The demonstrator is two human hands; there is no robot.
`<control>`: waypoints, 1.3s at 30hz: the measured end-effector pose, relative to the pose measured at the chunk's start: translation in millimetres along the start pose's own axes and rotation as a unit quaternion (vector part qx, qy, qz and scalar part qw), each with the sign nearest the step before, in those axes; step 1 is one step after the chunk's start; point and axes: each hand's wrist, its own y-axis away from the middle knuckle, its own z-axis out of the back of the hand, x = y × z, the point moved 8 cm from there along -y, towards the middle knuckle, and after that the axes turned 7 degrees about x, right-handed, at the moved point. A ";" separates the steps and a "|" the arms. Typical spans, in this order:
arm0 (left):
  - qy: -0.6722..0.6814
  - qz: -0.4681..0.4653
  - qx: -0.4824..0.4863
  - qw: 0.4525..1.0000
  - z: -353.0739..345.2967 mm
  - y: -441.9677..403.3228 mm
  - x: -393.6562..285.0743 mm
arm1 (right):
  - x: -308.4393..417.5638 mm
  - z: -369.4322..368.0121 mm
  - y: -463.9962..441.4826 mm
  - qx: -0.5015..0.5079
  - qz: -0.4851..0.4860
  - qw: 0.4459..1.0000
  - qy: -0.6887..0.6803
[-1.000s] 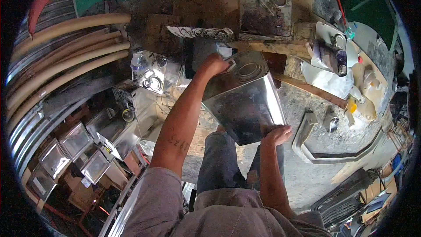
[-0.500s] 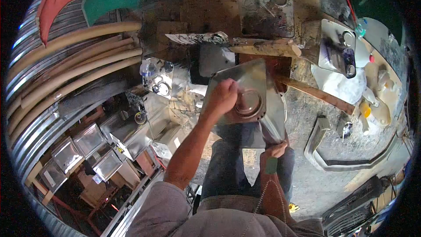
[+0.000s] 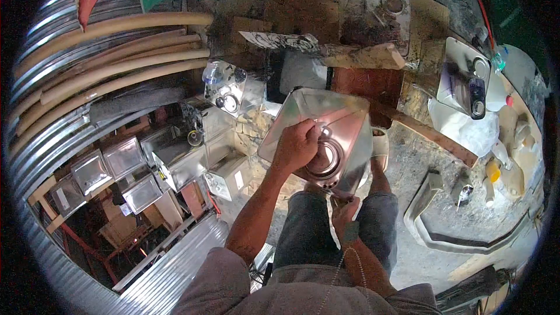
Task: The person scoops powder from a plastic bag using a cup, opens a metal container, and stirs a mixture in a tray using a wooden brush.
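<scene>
A shiny rectangular metal can [image 3: 350, 122] is held tilted above my knees, its face with a round ringed opening [image 3: 324, 158] turned up toward me. My left hand [image 3: 297, 144] is closed in a fist against that face, right beside the opening; whatever lies inside the fist is hidden. At the can's near lower corner, my right hand [image 3: 344, 213] has its fingers wrapped round the edge.
Beyond the can lies a brown board [image 3: 361, 81] with a wooden log [image 3: 373, 56] across it. Similar metal cans stand at the far side [image 3: 364, 26], the right [image 3: 452, 76] and the left [image 3: 219, 90]. A wooden slat [image 3: 437, 135] and white plastic bag [image 3: 466, 125] are rightward.
The can has tilted and turned, so its opening sits lower and faces me more. My left hand has stayed on its face, and my right hand has shifted left and down. The view has shifted.
</scene>
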 end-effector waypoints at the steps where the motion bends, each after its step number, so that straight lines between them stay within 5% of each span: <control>1: -0.016 -0.008 -0.004 1.000 0.0 -0.5 -1.4 | -2.4 -7.9 -0.4 0.060 -0.013 0.998 0.000; 3: -0.046 -0.023 -0.016 0.999 -2.2 -2.6 -5.8 | -4.3 -19.0 9.2 0.179 0.025 0.983 -0.006; 8: -0.073 -0.047 -0.011 0.996 -8.5 -3.5 -9.7 | -42.3 -10.7 6.7 0.117 -0.119 0.986 -0.010; 9: -0.075 -0.048 0.006 0.996 -10.4 -3.7 -8.2 | -38.4 -17.6 8.4 0.184 -0.072 0.965 0.172; 12: -0.082 -0.063 0.010 0.995 -11.3 2.4 -11.4 | -25.0 -40.6 20.5 0.194 0.084 0.914 0.346; 14: -0.085 -0.082 -0.003 0.993 -12.0 6.8 -8.9 | -39.2 -42.5 30.3 0.153 -0.096 0.980 0.087; 17: -0.085 -0.101 -0.023 0.991 -13.0 17.2 1.7 | -80.3 -1.4 1.5 0.175 -0.155 0.970 0.064; 20: -0.071 -0.086 0.001 0.994 -16.7 21.1 25.5 | -86.0 -11.0 4.4 0.235 -0.067 0.964 0.108; 21: -0.071 -0.101 0.007 0.992 -18.1 23.1 30.4 | -97.9 -3.8 3.0 0.138 -0.121 0.982 0.041; 25: -0.072 -0.146 0.020 0.986 -28.9 24.7 51.6 | -157.2 22.3 -22.4 0.224 -0.147 0.963 -0.008; 29: -0.079 -0.120 0.045 0.989 -51.3 27.4 89.4 | -161.4 26.4 -5.8 0.105 -0.140 0.985 -0.006; 39: -0.064 -0.119 0.044 0.990 -79.9 77.0 161.1 | -183.7 76.8 -38.2 0.049 -0.145 0.988 0.029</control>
